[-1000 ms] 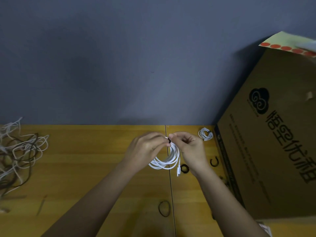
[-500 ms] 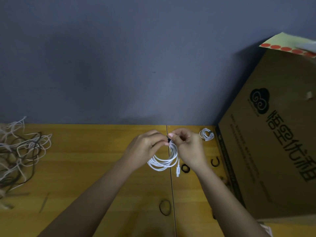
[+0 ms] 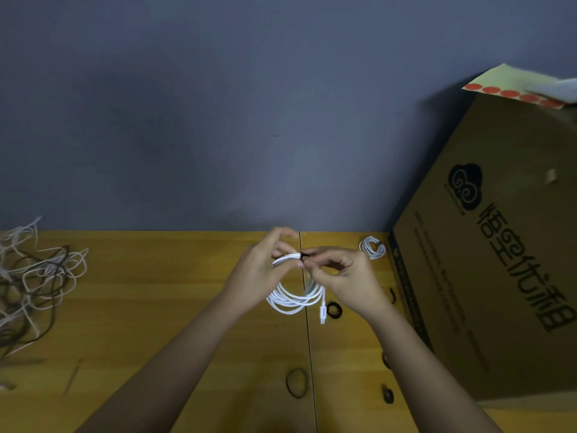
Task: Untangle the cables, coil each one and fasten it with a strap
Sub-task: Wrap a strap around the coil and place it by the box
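Above the wooden table [image 3: 156, 292], my left hand [image 3: 262, 267] grips the top of a coiled white cable [image 3: 293, 300]. The coil hangs below both hands, its plug end dangling at the lower right. My right hand [image 3: 346, 276] pinches a small black strap [image 3: 302, 255] at the top of the coil, right beside my left fingertips. A tangle of white and dark cables [image 3: 34, 282] lies at the table's left edge. A small coiled white cable [image 3: 372, 247] lies at the back right, next to the box.
A large cardboard box [image 3: 487, 260] fills the right side, with a sheet of red dot stickers [image 3: 512, 92] on top. Several black straps lie on the table: one ring [image 3: 334, 310] beside the plug, a thin loop [image 3: 296, 382] near the front, others along the box.
My hands have drawn slightly apart at the top of the coil, and more of the white cable shows between them. The coil hangs a little lower and wider.
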Demonstrator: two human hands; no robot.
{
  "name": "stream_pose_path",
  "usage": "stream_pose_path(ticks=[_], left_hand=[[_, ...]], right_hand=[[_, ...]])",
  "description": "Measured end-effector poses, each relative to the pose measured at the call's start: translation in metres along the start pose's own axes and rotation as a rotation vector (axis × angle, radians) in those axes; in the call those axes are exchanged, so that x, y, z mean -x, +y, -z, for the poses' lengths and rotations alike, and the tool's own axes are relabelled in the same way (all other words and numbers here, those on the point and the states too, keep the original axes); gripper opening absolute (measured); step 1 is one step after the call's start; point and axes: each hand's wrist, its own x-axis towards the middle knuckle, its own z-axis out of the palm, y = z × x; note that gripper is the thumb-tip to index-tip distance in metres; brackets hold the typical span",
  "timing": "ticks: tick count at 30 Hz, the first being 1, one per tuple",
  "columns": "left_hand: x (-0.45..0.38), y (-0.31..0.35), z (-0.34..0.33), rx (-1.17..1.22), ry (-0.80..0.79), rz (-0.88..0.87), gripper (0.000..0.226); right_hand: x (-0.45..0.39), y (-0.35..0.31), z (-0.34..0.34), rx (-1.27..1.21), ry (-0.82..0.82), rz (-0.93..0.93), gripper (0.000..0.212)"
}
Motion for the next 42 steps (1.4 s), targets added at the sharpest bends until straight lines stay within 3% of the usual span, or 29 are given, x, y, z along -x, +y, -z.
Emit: stream_pose_path(ticks=[8,10,13,19,25,27,30,33,38,42], left_hand=[[-0.015,0.006,-0.016,0.353,-0.006,0.155,0.021],[-0.019,0.005,-0.024,0.379,-0.001,0.17,0.02],[-0.026,0.004,-0.039,0.387,0.022,0.182,0.021],[-0.053,-0.012,-0.071,0.394,0.094,0.195,0.015],[-0.077,-0.059,-0.105,0.115,0.021,0.118,0.003],[-0.088,-0.08,-0.116,-0.112,-0.035,0.131,0.016],[-0.097,-0.103,-0.122,-0.332,-0.135,0.289,0.034],[-0.098,-0.124,-0.121,-0.468,-0.166,0.451,0.036],[-0.089,-0.151,-0.111,-0.586,-0.163,0.586,0.031],[-0.086,-0.157,-0.104,-0.633,-0.152,0.608,0.031]], right_hand=[[-0.002,0.013,0.015,0.261,0.09,0.307,0.008],[0.001,0.018,0.014,0.141,0.142,0.219,0.012],[0.005,0.023,0.012,-0.159,0.199,-0.069,0.019],[0.001,0.045,0.02,-0.232,0.117,-0.322,0.025],[-0.013,0.094,0.031,-0.304,0.183,-0.497,0.024],[-0.02,0.121,0.031,-0.309,0.218,-0.542,0.023],[-0.035,0.169,0.032,-0.254,0.375,-0.649,0.026],[-0.062,0.23,0.042,-0.189,0.486,-0.789,0.036],[-0.118,0.296,0.063,0.033,0.461,-0.823,0.051],[-0.135,0.309,0.067,0.265,0.219,-0.766,0.057]])
